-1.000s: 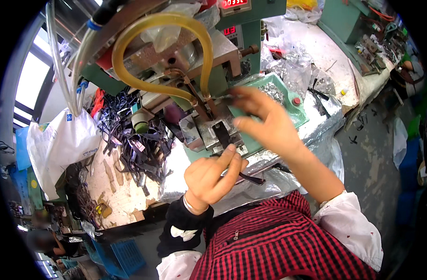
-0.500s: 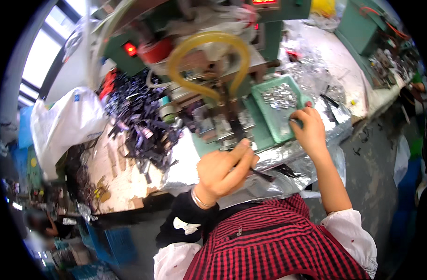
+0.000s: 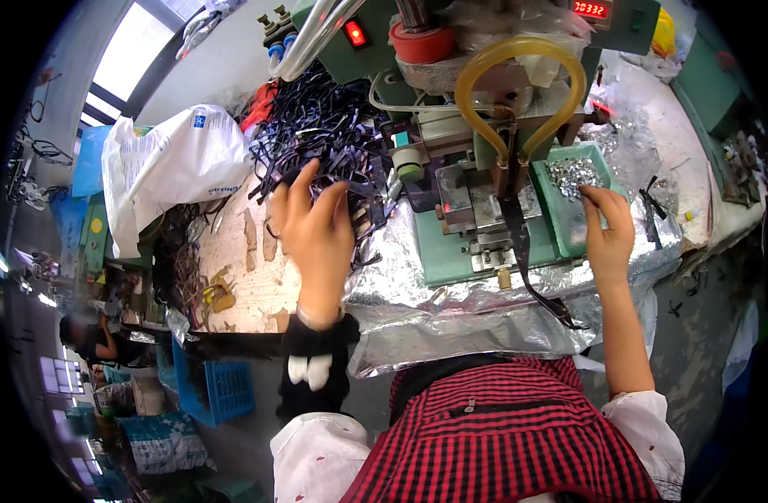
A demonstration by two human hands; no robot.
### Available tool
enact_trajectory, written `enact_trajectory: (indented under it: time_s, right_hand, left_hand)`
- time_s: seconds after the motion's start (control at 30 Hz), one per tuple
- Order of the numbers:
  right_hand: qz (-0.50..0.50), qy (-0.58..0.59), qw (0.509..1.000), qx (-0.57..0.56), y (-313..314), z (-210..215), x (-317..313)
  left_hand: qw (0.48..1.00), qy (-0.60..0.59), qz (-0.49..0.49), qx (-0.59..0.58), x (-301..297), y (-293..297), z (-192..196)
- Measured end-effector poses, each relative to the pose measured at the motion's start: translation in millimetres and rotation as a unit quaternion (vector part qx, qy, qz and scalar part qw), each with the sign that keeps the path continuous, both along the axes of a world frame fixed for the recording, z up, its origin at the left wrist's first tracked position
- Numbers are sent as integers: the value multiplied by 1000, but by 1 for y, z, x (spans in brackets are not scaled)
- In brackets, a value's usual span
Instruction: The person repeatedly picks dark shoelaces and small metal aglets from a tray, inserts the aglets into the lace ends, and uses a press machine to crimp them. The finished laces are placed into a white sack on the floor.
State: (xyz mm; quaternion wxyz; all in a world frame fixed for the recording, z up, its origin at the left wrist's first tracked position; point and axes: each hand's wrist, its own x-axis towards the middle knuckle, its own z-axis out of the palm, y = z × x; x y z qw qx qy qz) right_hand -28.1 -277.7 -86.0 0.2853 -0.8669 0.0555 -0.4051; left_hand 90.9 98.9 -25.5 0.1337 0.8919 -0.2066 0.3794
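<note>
Left hand (image 3: 313, 230) has moved from the machine (image 3: 453, 199) to the strap pile (image 3: 329, 117), fingers apart; right hand (image 3: 610, 230) reaches over the tray (image 3: 571, 239), hold unclear. 1 black strap (image 3: 520, 239) trails from the machine, likely light, floppy, best gripped at its free end.

1 lt hand (image 3: 315, 239), 1 rt hand (image 3: 610, 235), 1 grn tray (image 3: 570, 225), 1 ylw hose (image 3: 522, 47).

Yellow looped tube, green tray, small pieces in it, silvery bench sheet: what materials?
Yellow looped tube: probably soft plastic or rubber; translucent, smoothly curved.
Green tray: likely smooth plastic, though painted metal is possible; uniform colour.
Small pieces: seemingly shiny metal; bright silvery glints.
Silvery bench sheet: foil or metallised film; creased, mirror-like highlights.
</note>
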Motion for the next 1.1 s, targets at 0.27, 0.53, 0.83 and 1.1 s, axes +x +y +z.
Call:
enact_trajectory:
  time_s: [0.27, 0.53, 0.83, 1.1]
  right_hand:
    - [-72, 46, 994, 74, -8, -10, -35]
    - [120, 3, 985, 124, 22, 39, -17]
    - [157, -20, 897, 412, 86, 53, 27]
    - [219, 23, 851, 476, 97, 87, 21]
  left_hand:
    - [999, -17, -41, 29, 85, 20, -97]
    - [839, 326, -144, -410, 37, 13, -47]
    - [769, 351, -133, -517, -51, -39, -13]
    - [872, 136, -240, -404, -50, -101, 75]
